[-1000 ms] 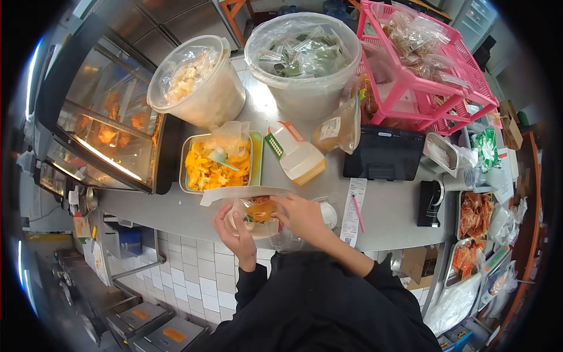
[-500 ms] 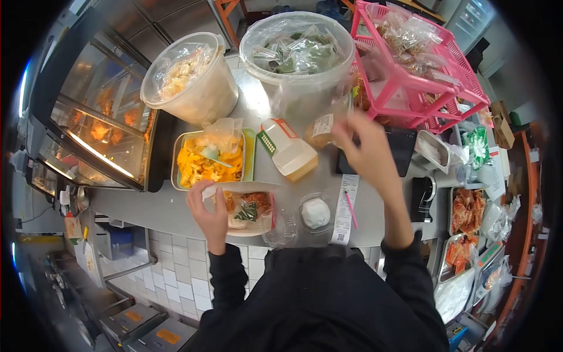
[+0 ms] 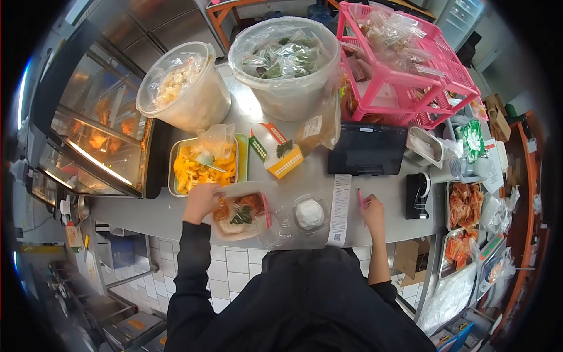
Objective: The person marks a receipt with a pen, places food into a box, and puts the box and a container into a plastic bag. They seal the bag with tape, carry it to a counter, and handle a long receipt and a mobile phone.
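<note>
My left hand (image 3: 200, 202) is closed on the upper left edge of an open food box (image 3: 237, 233), which holds browned pieces, something green and something white. My right hand (image 3: 372, 212) pinches a pink pen (image 3: 360, 199) beside a long printed receipt (image 3: 339, 211). Between the box and the receipt sits a clear container with a round white item (image 3: 309, 214). Beyond them stand a red, green and yellow carton (image 3: 285, 161) and a clear bag of brown contents with a label (image 3: 316, 130).
A tray of yellow-orange food (image 3: 241, 158) is at left, with two large lined buckets (image 3: 202, 111), (image 3: 293, 97) behind. A black tablet (image 3: 366, 149) lies below the pink rack (image 3: 381, 76). A heated glass display (image 3: 97, 138) flanks the left side, a black device (image 3: 417, 196) the right.
My right hand has left the brown bag and come down to the pen. The bag now leans by the carton. My left hand has shifted left, gripping the box edge.
</note>
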`<state>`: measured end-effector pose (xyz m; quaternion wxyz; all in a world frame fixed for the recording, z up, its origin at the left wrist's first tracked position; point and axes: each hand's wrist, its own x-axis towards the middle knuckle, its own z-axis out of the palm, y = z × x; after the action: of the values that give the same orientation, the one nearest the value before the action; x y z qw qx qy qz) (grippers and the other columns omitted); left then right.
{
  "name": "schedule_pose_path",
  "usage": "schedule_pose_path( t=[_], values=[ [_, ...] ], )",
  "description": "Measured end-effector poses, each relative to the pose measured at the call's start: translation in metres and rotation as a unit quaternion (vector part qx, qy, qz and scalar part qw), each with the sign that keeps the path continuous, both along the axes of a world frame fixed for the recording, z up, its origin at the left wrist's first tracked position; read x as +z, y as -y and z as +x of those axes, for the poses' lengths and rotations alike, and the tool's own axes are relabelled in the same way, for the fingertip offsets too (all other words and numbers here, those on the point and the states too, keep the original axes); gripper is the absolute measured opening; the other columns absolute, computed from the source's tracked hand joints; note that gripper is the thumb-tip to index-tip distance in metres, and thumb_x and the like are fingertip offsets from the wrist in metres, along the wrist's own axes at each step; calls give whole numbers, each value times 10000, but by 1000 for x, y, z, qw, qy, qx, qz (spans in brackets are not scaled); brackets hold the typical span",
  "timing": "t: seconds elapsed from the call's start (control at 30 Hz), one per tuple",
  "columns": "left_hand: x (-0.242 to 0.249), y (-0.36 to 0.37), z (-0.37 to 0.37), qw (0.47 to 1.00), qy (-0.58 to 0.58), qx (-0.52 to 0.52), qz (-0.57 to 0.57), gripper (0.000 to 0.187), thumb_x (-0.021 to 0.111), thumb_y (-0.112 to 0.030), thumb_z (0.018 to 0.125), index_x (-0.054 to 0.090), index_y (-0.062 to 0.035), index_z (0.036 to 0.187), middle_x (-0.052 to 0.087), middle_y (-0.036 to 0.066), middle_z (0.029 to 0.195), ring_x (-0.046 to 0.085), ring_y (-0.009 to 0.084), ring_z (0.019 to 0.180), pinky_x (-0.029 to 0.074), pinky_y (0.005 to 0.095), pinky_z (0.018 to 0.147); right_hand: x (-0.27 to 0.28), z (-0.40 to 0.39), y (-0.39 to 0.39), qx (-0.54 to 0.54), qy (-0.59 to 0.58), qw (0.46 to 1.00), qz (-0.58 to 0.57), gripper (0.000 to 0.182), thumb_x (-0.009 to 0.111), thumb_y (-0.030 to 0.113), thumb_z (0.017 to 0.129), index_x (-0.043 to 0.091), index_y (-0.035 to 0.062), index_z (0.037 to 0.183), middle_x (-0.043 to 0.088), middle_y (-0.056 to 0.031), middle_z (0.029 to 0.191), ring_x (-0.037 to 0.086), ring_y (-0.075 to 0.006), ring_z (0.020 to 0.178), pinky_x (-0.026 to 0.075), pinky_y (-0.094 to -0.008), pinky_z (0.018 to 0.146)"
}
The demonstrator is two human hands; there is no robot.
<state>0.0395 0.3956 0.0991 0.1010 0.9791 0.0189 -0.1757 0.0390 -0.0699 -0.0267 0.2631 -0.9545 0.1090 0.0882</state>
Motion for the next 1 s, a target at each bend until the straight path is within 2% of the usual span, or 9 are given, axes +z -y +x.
schedule_pose_path(
  t=[0.13,0.17,0.23,0.4,0.53,0.6,0.67,0.8,1.0],
  values=[
    [-11,-20,-43,987,145,14,-69,244,633,-280,754,668,-67,867,622,176,743,595,365,731,473,435,657,99,48,-74,120,185,939,263,96,601,85,778,586,19,846,612,-122,769,595,-258,697,453,-318,625],
    [-2,-23,-50,997,28,57,-38,258,613,-273,776,662,-56,904,617,213,788,589,383,769,468,438,683,113,68,-107,150,217,913,310,106,575,59,795,600,18,889,609,-131,791,591,-258,713,452,-308,634],
    [0,-25,-67,993,17,93,-66,264,598,-271,789,655,-45,913,613,227,803,585,388,786,465,435,695,109,122,-165,312,266,887,214,132,577,75,790,628,43,908,619,-128,859,600,-285,780,463,-355,677],
    [5,-21,-123,977,-1,194,-93,287,544,-262,832,629,-18,957,613,240,846,577,402,820,457,423,718,51,214,-243,605,14,781,-153,181,562,79,757,652,81,914,645,-131,934,626,-272,898,507,-379,736],
    [-3,-14,-180,927,47,326,-178,336,495,-263,878,581,28,1022,635,213,860,612,346,802,460,377,721,-16,228,-253,508,27,846,-159,214,551,86,780,636,2,957,644,-161,949,627,-309,904,516,-404,701],
    [-11,-9,-202,841,78,427,-323,354,492,-259,890,562,62,1020,646,161,888,623,255,795,459,341,728,-9,234,-249,565,-21,792,-232,223,609,97,736,647,11,937,649,-160,934,638,-295,863,518,-390,692],
    [-20,-5,-220,796,100,444,-400,337,493,-229,888,543,60,1053,636,110,904,617,172,781,479,287,647,53,238,-252,663,-51,699,-262,241,666,96,679,659,28,910,655,-153,895,646,-274,815,518,-367,684],
    [-15,24,-216,666,81,553,-494,376,488,-138,856,429,10,1197,598,119,991,625,136,763,507,225,508,153,244,-237,527,96,841,81,252,667,79,652,640,59,901,633,-129,834,598,-240,713,474,-341,649],
    [-23,35,-203,589,126,566,-563,445,473,-67,825,351,26,1243,561,170,1077,637,224,836,559,314,589,239,258,-249,424,324,842,77,280,624,91,720,637,74,999,629,-164,863,606,-282,732,458,-376,659]
  ],
)
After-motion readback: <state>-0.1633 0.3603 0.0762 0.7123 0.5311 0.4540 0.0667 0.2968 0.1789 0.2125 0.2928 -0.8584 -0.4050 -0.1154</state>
